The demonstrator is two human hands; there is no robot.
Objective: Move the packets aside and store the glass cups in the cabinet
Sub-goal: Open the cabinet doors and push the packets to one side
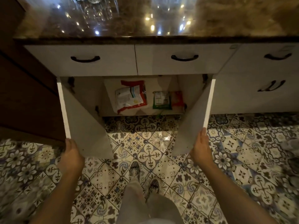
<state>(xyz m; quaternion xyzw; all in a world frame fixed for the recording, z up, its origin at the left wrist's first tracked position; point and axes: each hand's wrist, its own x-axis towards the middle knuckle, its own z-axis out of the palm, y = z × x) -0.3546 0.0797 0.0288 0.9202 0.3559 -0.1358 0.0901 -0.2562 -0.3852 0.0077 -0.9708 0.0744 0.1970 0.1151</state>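
Observation:
The low white cabinet under the counter stands with both doors swung open. My left hand grips the lower corner of the left door. My right hand holds the bottom edge of the right door. Inside lie a large red-and-white packet, a green packet and an orange packet beside it. Glass cups stand at the far edge of the dark glossy countertop, cut off by the frame.
Two drawers with black handles sit above the open cabinet. More white units stand to the right, a dark wooden panel to the left. My feet stand on patterned floor tiles between the doors.

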